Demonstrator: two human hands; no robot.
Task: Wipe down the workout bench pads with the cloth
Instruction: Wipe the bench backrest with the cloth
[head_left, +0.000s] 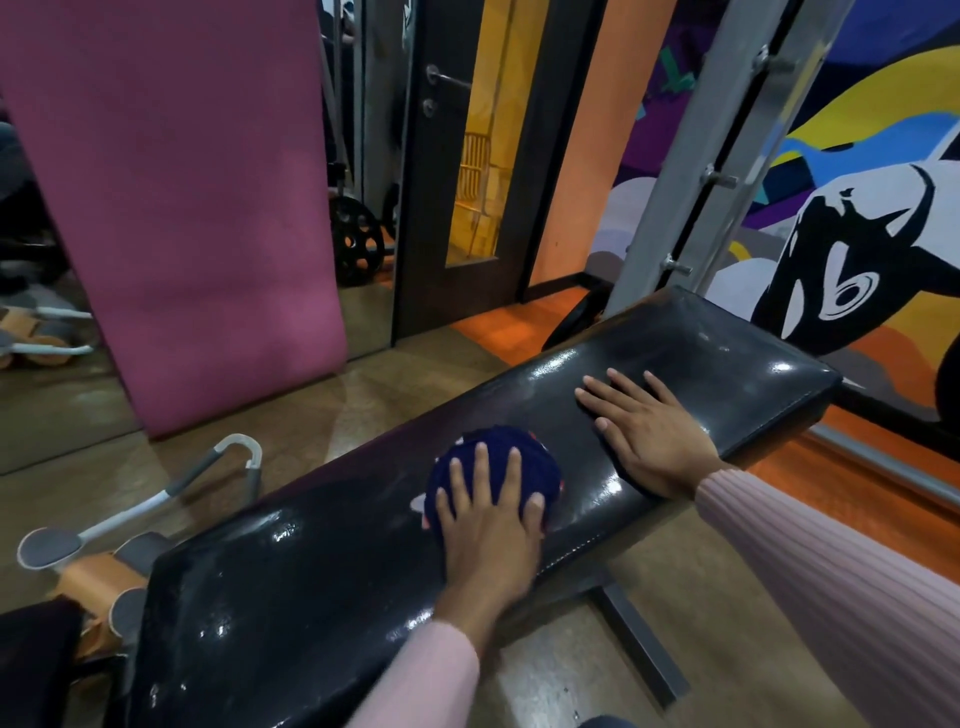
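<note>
Nearest, two pink ribbed sleeves are seen reaching in from the bottom and the right edge toward the bench pad (311, 571), a long black glossy cushion that runs from the lower left up to the right. On the middle of that pad the left hand (488, 525) is laid palm down over the cloth (498, 457), a bunched dark blue wad with small light patches showing at its edges; the fingers are spread and bent slightly over the top of the wad, and the thumb is pressed against its right side, so the cloth is covered and pressed onto the pad rather than lifted. Just beyond and to the right of the cloth, the right hand (654, 431) is rested flat on the pad, fingers straight and held close together, pointed up and left, nothing held in it. The two hands are kept apart, with a strip of bare pad between them. Left of the pad, on the brown floor, a grey and orange exercise device (104, 540) is lain. Farther left of the pad a pink mat (182, 208) is stood upright. Beyond the pad's far end a dark door (467, 171), an orange wall and a painted mural (841, 218) are seen.
</note>
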